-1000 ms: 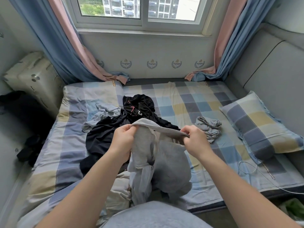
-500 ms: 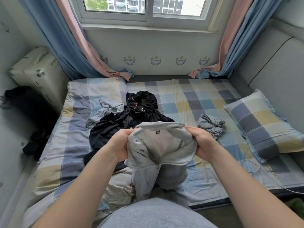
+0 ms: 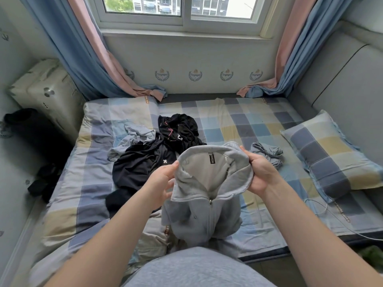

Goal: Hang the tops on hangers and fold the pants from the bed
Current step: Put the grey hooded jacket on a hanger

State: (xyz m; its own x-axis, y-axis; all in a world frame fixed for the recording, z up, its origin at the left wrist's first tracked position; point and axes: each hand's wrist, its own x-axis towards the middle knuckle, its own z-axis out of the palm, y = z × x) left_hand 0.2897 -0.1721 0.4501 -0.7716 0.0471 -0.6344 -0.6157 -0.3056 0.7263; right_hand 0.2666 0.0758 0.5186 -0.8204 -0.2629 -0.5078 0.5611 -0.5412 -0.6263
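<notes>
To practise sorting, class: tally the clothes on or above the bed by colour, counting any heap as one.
Grey: 1, the held zip hoodie
Black: 1 heap
Pale blue-grey: 2, left piece, right piece
Total: 4

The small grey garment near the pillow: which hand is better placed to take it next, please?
Probably right. The right hand grips the grey hoodie beside the small grey garment; the left hand holds its other side, by the black clothes.
</notes>
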